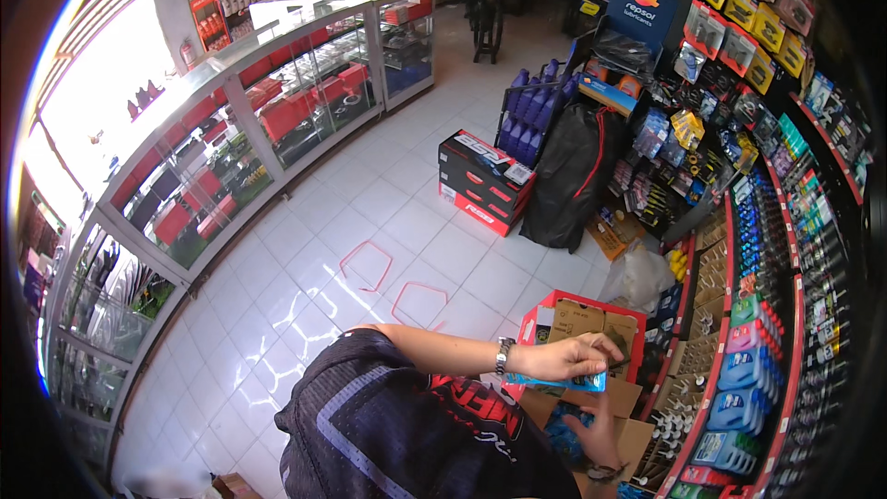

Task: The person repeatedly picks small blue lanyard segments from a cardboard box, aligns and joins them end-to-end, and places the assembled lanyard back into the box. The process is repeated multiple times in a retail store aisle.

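My left hand (575, 358), with a metal watch on its wrist, reaches across from the left with fingers curled. It is closed on a flat blue packet (584, 382), which sticks out below the fingers. Just beneath it is my right hand (599, 432), coming up from the lower edge. Its thumb and a finger are spread apart, close to the packet's lower edge. Beside that thumb lie blue plastic-wrapped packages (562, 432) in an open cardboard box (628, 399). My own shoulder and sleeve hide part of the box.
Beyond my hands stands a red-edged carton (552, 307). Shelves of hanging bottles and packs (747, 379) run close along the right. Stacked boxes (485, 180), a black covered bundle (571, 176) and purple bottles (531, 111) stand ahead. Glass display counters (277, 111) line the left.
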{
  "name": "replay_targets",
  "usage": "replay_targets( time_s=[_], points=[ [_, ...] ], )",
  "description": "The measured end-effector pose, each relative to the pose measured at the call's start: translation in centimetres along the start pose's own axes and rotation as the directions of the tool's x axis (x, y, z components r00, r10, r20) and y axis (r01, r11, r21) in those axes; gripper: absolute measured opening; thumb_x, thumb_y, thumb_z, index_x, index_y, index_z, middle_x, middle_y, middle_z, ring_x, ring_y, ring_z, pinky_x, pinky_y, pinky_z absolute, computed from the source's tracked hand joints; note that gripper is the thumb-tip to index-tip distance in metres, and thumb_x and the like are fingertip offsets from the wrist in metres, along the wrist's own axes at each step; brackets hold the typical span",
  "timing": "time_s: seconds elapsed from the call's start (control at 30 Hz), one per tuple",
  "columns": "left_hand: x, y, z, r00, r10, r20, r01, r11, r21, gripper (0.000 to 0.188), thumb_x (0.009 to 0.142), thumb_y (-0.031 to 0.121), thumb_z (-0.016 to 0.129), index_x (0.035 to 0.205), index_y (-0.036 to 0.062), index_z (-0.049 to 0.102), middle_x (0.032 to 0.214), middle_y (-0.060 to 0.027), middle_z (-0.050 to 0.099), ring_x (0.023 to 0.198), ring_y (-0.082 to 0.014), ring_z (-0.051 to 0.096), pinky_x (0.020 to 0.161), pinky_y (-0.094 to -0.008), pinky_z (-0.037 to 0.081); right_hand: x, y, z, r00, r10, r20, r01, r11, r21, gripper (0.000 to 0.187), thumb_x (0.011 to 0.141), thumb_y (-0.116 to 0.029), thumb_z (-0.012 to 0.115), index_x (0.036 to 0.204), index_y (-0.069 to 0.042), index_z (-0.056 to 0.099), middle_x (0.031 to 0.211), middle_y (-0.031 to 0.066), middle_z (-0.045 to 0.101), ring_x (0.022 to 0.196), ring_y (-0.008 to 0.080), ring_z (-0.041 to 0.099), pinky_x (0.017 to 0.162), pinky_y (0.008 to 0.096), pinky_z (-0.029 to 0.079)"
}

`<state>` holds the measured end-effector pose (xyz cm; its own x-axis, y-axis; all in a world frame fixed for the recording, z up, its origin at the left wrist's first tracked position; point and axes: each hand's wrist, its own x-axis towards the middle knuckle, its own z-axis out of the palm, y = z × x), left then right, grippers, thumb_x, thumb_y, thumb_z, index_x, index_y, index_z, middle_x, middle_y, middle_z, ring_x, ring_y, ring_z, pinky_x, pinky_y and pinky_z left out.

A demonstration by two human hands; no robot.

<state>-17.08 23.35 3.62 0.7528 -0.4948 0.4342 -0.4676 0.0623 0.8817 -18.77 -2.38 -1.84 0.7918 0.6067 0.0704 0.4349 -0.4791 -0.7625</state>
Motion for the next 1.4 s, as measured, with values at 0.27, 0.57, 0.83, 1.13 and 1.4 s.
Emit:
replay_targets(
  time_s=[0.27,0.57,0.83,1.13,1.4],
  points=[
    [-1.5,-4.1,1.9,0.985,-0.169,0.026,0.170,0.953,-0.250,0.043,0.100,0.037,0.044,0.118,0.0012,0.059,0.125,-0.0121,0.053,0.113,-0.0185,0.053,0.098,-0.0327,0.042,4.4,-6.1,0.2,0.952,0.249,-0.175,-0.100,0.799,0.593,0.025,0.096,-0.009,0.053,0.116,0.005,0.053,0.096,0.0088,0.063,0.064,0.0099,0.059,0.051,0.0211,0.050],
    [-0.7,-0.3,-0.7,0.734,-0.330,0.594,0.377,0.925,0.047,0.036,0.097,0.030,0.051,0.086,-0.0031,0.060,0.064,-0.0088,0.063,0.059,-0.0132,0.057,0.055,-0.0311,0.044,4.0,-8.2,-7.9,0.794,0.150,0.589,-0.481,0.747,0.459,0.036,0.094,-0.020,0.060,0.117,0.006,0.054,0.098,0.0081,0.062,0.089,0.0143,0.061,0.079,0.0272,0.050],
    [0.6,2.2,-0.8,0.656,-0.199,0.728,0.139,0.980,0.143,0.044,0.099,0.032,0.047,0.083,-0.0069,0.058,0.061,-0.0192,0.056,0.058,-0.0245,0.052,0.058,-0.0398,0.040,4.0,-8.4,-4.1,0.685,0.106,0.720,-0.365,0.906,0.213,0.027,0.096,-0.023,0.058,0.086,0.002,0.060,0.069,-0.0044,0.051,0.067,0.0029,0.043,0.058,0.0232,0.039],
    [1.1,6.5,-2.7,0.599,-0.263,0.756,0.437,0.899,-0.034,0.040,0.102,0.026,0.040,0.091,-0.0048,0.063,0.073,-0.0122,0.068,0.062,-0.0202,0.064,0.057,-0.0325,0.051,4.8,-14.9,-7.7,0.699,0.171,0.694,-0.386,0.908,0.165,0.027,0.098,-0.021,0.053,0.097,0.003,0.064,0.081,0.0032,0.068,0.070,0.0055,0.057,0.061,0.0229,0.046],
    [2.2,8.5,-2.4,0.647,-0.250,0.721,0.299,0.952,0.063,0.035,0.102,0.022,0.039,0.094,-0.0037,0.062,0.071,-0.0123,0.068,0.059,-0.0178,0.067,0.051,-0.0289,0.053,5.3,-17.9,-8.4,0.691,0.208,0.692,-0.286,0.958,-0.002,0.029,0.096,-0.022,0.055,0.098,0.006,0.064,0.081,0.0088,0.070,0.074,0.0117,0.065,0.066,0.0259,0.051]
  ],
)
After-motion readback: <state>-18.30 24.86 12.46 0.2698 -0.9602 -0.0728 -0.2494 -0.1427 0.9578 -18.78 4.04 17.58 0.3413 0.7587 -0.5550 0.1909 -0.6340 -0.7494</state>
